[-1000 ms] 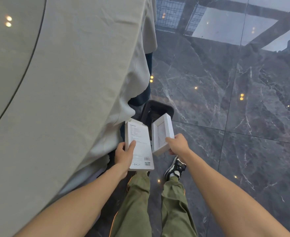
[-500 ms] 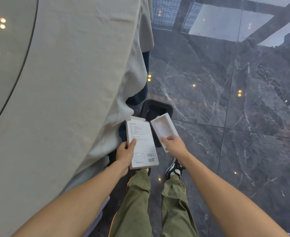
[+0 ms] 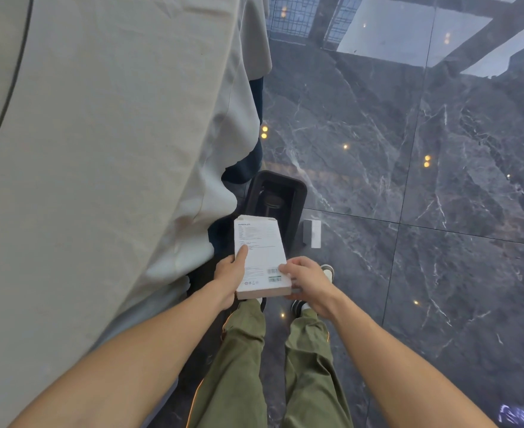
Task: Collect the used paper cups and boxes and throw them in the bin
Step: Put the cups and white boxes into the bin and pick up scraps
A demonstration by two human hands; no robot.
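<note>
My left hand [image 3: 231, 274] grips a flat white printed box [image 3: 260, 257] by its left edge, thumb on top. My right hand [image 3: 308, 281] pinches the same box at its lower right corner. The box is held just above the near rim of a black bin [image 3: 297, 200] that stands open on the floor by the table. A smaller white box tray [image 3: 311, 233] shows blurred just right of the bin, outside its rim; whether it is in the air or on the floor I cannot tell.
A round table under a grey cloth [image 3: 115, 149] fills the left, its hem hanging next to the bin. Dark polished marble floor [image 3: 440, 242] spreads to the right. My legs and shoes are below the box.
My right hand let go of the white tray, which dropped to the right of the bin. That hand then moved left onto the printed box's corner.
</note>
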